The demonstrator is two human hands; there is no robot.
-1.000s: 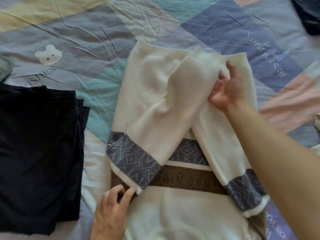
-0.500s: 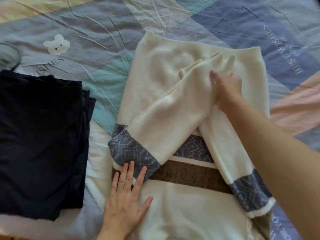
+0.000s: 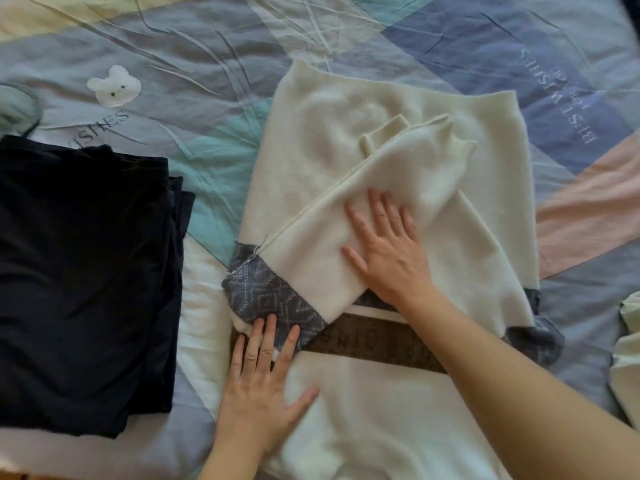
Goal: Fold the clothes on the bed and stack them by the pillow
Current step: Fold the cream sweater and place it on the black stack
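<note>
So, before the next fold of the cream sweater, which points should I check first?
1. Both sleeves crossed over the cream sweater: ok.
2. Left hand flat on the grey cuff: ok.
3. Right hand flat on the upper sleeve: ok.
4. Small fold sticking up near the top of the sleeve: not ok.
5. Dark folded clothes lie apart from the sweater: ok.
6. Pillow spot free: cannot tell.
</note>
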